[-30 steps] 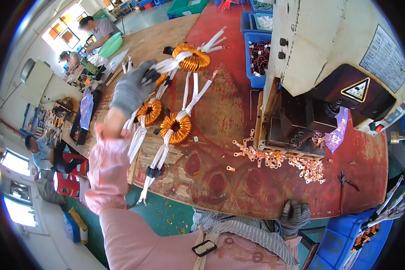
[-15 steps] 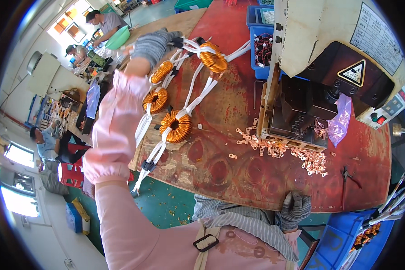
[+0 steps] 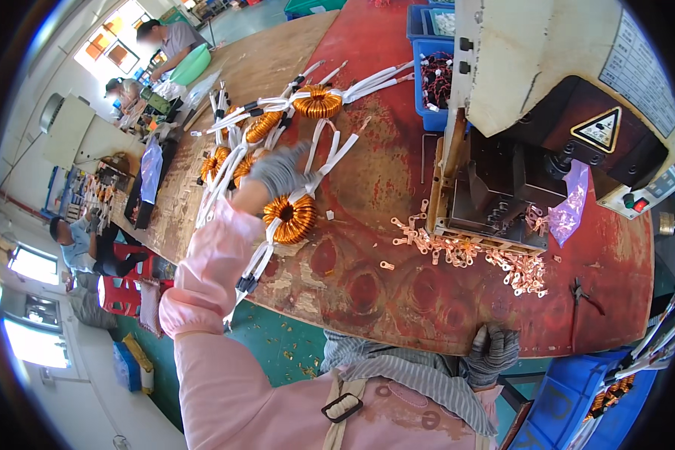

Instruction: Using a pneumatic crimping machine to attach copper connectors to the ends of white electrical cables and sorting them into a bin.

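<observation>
My left hand (image 3: 281, 172), in a grey striped knit glove, reaches over the table beside the white leads (image 3: 330, 163) of the nearest copper-wound ring coil (image 3: 291, 219). Motion blurs its fingers, so I cannot tell whether they grip the leads. Farther back lies another ring coil (image 3: 318, 101), its white leads spread to both sides. Several more coils, such as one ring coil (image 3: 214, 163), sit in a tangle of leads left of my hand. My right hand (image 3: 495, 352), also gloved, rests at the table's front edge with fingers curled and nothing visible in them.
A press machine (image 3: 495, 180) stands at right, with copper ring terminals (image 3: 465, 251) heaped along its base. Pliers (image 3: 581, 296) lie near the right edge. Blue bins (image 3: 433, 112) stand at the back; a blue crate (image 3: 570, 405) is at lower right. Other people work farther left.
My left hand has let go of the far coil's leads and come back toward the nearest coil. The far coil has shifted left and now lies by the others. My right hand stays put.
</observation>
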The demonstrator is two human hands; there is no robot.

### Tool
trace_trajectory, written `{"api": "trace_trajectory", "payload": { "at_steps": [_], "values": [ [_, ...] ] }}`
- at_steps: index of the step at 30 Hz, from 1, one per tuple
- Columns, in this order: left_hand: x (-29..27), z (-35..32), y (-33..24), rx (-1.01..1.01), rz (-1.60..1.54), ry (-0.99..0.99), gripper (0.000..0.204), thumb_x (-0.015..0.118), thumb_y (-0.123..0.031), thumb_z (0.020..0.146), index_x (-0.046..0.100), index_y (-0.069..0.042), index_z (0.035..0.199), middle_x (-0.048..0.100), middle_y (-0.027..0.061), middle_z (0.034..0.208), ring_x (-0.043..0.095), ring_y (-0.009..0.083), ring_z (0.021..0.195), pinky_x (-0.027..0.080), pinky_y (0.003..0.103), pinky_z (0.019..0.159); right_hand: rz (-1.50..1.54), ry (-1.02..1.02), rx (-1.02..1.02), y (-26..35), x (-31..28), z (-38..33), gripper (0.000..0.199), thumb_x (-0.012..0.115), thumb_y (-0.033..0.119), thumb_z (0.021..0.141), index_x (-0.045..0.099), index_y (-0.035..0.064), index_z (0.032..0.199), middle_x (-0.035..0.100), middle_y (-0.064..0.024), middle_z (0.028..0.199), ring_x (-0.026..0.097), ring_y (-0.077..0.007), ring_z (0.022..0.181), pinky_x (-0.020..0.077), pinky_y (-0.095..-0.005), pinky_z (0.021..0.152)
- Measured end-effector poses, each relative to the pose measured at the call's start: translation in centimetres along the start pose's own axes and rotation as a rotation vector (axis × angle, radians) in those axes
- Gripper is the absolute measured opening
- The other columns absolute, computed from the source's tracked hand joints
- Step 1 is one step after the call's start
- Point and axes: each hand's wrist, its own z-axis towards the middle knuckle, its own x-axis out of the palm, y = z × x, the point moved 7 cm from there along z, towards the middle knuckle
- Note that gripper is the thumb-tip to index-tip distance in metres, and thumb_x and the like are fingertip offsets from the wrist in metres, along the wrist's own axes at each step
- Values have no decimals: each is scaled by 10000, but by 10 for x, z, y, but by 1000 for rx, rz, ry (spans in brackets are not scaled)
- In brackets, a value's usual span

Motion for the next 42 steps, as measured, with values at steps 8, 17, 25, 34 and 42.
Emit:
{"api": "trace_trajectory", "payload": {
  "at_steps": [8,17,25,34,42],
  "values": [
    [59,-25,10,22,-471,154,541,643,-264,686,477,-93,1172,608,188,929,594,329,843,469,393,745,-19,28,-29,0,1,3,103,629,124,749,581,86,831,519,-101,704,511,-290,619,397,-389,538],
    [4,-138,39,-97,-1054,89,235,639,-209,805,592,-31,951,565,-4,762,518,93,680,442,244,617,53,73,-39,3,4,2,126,643,124,743,590,89,852,524,-90,706,527,-280,632,419,-380,555],
    [-45,-217,3,17,-940,-20,186,596,-201,845,593,-22,893,565,9,675,522,99,595,440,270,548,287,162,-545,110,-2,68,365,692,136,690,575,111,1035,556,-93,947,568,-249,828,491,-344,667],
    [-115,-277,-81,205,171,31,255,647,-155,623,590,-71,857,539,123,681,553,296,591,453,406,524,7,-71,-960,212,-41,143,382,599,245,781,458,109,1109,516,-93,1214,486,-284,1146,255,-465,1021],
    [-142,-261,-115,401,512,-33,272,613,-262,701,619,-43,861,559,123,786,551,293,767,465,393,694,44,-92,-777,160,-51,140,388,621,299,700,547,93,1020,589,-100,1045,565,-260,1003,349,-488,947]
  ]
}}
